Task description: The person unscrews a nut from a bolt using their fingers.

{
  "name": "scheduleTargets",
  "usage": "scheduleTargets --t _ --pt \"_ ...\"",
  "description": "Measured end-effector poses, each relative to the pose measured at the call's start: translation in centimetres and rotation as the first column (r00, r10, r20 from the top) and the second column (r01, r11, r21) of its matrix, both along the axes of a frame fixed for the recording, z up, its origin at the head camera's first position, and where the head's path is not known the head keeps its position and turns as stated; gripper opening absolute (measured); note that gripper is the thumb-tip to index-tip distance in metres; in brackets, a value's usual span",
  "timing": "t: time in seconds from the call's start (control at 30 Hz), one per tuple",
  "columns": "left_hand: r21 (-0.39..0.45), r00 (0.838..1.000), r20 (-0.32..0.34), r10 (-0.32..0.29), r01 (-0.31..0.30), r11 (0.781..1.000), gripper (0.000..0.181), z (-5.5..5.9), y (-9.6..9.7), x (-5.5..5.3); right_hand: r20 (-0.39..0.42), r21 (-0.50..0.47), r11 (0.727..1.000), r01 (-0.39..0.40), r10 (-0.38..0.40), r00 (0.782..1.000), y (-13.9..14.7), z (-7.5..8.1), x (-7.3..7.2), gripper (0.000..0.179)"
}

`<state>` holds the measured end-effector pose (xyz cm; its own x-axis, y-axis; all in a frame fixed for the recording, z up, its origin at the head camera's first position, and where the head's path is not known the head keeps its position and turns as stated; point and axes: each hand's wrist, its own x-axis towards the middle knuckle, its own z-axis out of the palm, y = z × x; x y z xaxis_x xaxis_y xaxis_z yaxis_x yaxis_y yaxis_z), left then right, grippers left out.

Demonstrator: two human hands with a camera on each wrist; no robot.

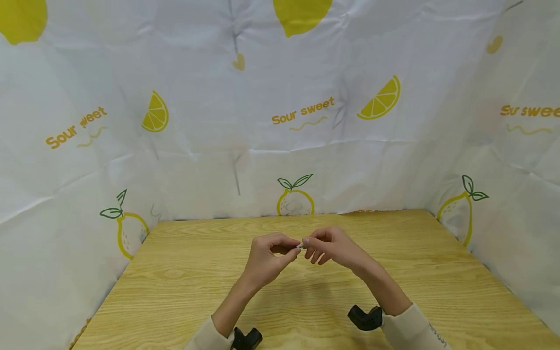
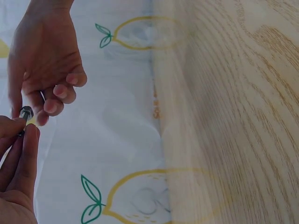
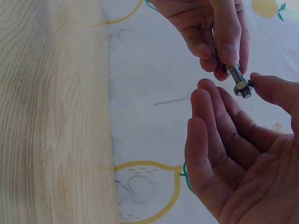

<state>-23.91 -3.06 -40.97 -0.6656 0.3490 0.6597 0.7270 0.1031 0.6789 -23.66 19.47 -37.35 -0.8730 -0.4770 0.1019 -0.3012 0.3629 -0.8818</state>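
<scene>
Thumb and fingers of my left hand (image 1: 268, 257) pinch a small silver bolt (image 3: 236, 73) above the table. A hex nut (image 3: 241, 87) sits on the bolt's threads close to its free end, with a little thread showing past it. My right hand (image 1: 332, 248) is at that end. In the right wrist view its thumb touches the nut's side, while the other fingers are extended, loosely bent and apart from the nut. The left fingertips hide the bolt's other end. In the left wrist view the nut (image 2: 26, 112) shows between both hands.
Under the hands lies a wood-grain table (image 1: 197, 291). White sheeting (image 1: 197, 180) with lemon prints rises behind it and along both sides. Black wrist mounts (image 1: 365, 318) are worn at the cuffs of light sleeves (image 1: 409, 328).
</scene>
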Motion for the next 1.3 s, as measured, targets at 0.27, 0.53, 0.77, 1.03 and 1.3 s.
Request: scheduleTargets --t 0.27,0.53,0.77,1.03,1.3 --pt "-0.002 1.0 -0.001 -0.003 0.003 1.0 0.007 0.16 -0.04 0.12 0.003 -0.056 0.998 -0.007 0.008 1.0 0.04 0.18 0.13 0.027" --pt "-0.003 1.0 0.005 0.002 -0.002 1.0 0.007 0.19 -0.12 0.22 -0.026 -0.117 0.993 -0.033 0.03 0.999 -0.07 0.09 0.27 0.023" --pt "0.0 1.0 -0.004 0.002 -0.002 1.0 0.006 0.15 -0.09 0.22 0.03 -0.046 0.999 -0.004 0.005 1.0 -0.03 0.13 0.23 0.037" --pt "-0.002 1.0 -0.009 0.006 -0.006 1.0 0.007 0.18 -0.02 0.18 0.011 -0.029 1.0 -0.009 0.01 1.0 -0.03 0.02 0.17 0.032" --pt "0.002 1.0 -0.009 -0.003 0.003 1.0 0.008 0.23 -0.05 0.23 -0.031 -0.058 0.998 -0.018 0.016 0.999 -0.03 0.19 0.43 0.026"
